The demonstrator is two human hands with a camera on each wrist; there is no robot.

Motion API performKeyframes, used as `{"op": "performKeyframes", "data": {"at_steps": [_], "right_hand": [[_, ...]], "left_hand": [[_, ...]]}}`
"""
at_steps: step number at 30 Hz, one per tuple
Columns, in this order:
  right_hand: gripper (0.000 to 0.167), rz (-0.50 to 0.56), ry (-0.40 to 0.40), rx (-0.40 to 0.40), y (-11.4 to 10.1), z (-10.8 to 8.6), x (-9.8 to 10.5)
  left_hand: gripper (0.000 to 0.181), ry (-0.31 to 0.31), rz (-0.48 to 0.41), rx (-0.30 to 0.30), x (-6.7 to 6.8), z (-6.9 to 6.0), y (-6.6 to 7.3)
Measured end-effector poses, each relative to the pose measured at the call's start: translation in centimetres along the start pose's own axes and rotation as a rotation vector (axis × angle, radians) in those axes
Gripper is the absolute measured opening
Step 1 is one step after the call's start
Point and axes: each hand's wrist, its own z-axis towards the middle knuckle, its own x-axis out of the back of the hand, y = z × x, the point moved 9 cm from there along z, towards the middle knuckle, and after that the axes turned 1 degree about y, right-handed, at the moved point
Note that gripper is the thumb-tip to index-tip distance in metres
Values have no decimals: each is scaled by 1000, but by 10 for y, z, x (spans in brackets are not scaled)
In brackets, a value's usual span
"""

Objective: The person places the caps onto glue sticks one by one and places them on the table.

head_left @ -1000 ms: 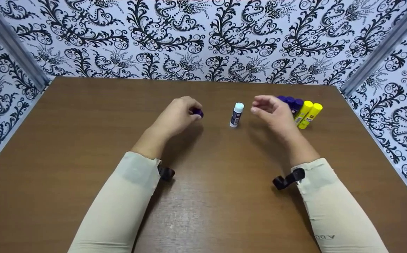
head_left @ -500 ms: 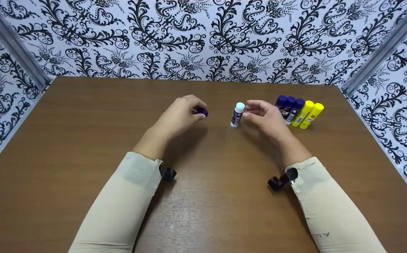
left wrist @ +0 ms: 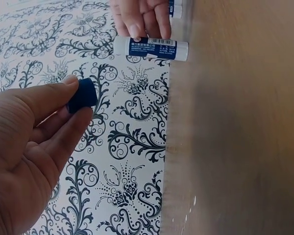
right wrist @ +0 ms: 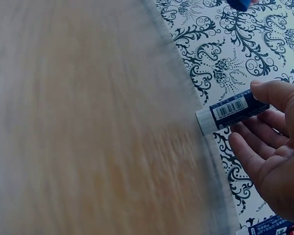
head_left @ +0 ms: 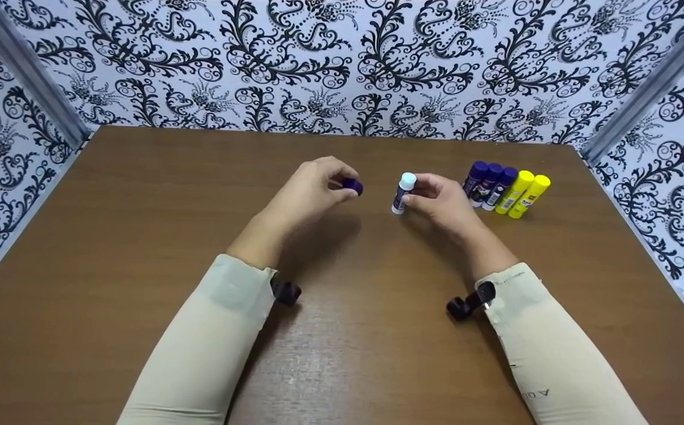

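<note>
A glue stick (head_left: 401, 198) with a white top and dark label stands upright on the table, its purple cap off. My right hand (head_left: 448, 206) holds it from the right; the right wrist view shows the thumb on the label of the glue stick (right wrist: 230, 110) and the other fingers behind it. To its left, my left hand (head_left: 306, 195) pinches a purple cap (head_left: 353, 187) between thumb and fingertips, above the table. In the left wrist view the cap (left wrist: 83, 95) is apart from the glue stick (left wrist: 152, 48).
Right of my right hand, several capped glue sticks stand in a row: purple-capped ones (head_left: 494, 180) and two yellow ones (head_left: 529, 196). The brown wooden table (head_left: 342, 330) ends at a wall (head_left: 294, 65) with a black-and-white scroll pattern.
My right hand has moved left, from beside the row of glue sticks to the uncapped one, and now grips it. The left hand has shifted slightly right with the cap.
</note>
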Motion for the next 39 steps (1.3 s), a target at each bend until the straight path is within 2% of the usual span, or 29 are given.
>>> {"op": "performKeyframes", "data": {"at_steps": [7, 14, 21, 28, 35, 39], "right_hand": [[40, -20, 19, 16, 0, 0, -2], [39, 9, 29, 8, 0, -1, -2], [37, -54, 44, 15, -1, -1, 1], [35, -86, 58, 30, -11, -7, 8], [35, -58, 62, 83, -27, -17, 9], [36, -45, 35, 90, -31, -22, 7]], "left_hand": [[28, -3, -47, 0, 0, 0, 4], [27, 0, -99, -4, 0, -1, 8], [29, -5, -117, -4, 0, -2, 13], [30, -2, -120, -2, 1, -4, 14], [29, 3, -120, -18, 3, -7, 19], [30, 5, -119, -33, 4, -8, 21]]}}
